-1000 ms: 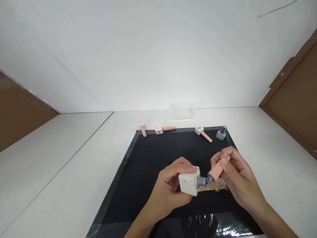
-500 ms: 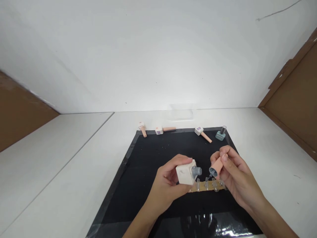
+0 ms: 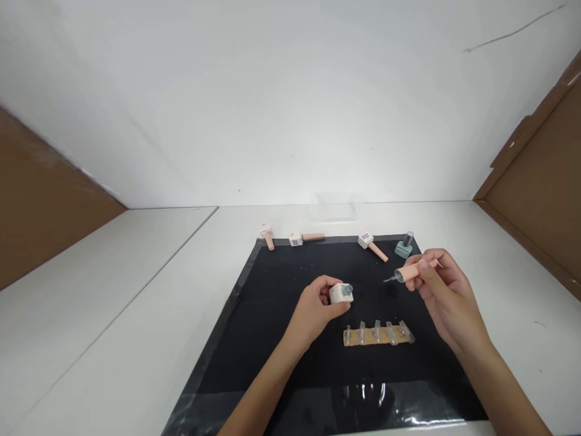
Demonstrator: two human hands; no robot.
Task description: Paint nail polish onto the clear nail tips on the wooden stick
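Note:
My left hand [image 3: 320, 306] is closed around a white square nail polish bottle [image 3: 338, 294], its grey threaded neck uncapped and tilted up to the right. Pinched in my right hand [image 3: 442, 290] is the peach nail polish cap [image 3: 412, 272], whose grey-coated brush points left toward the bottle, apart from it. Below and between the hands, a tan strip [image 3: 370, 336] lies on the black mat, with several clear nail tips [image 3: 377, 330] standing along it.
Along the mat's far edge lie white bottles with peach caps [image 3: 373, 247] and a green bottle with a grey cap [image 3: 403, 245]. Behind them is a clear plastic tray [image 3: 333, 212]. Brown cardboard panels [image 3: 540, 175] flank the white table. The black mat [image 3: 272, 339] has a shiny front strip.
My right hand has lifted the cap and turned it, so the brush now points left. My left hand has moved the bottle farther away and tipped its neck upward. The strip is uncovered.

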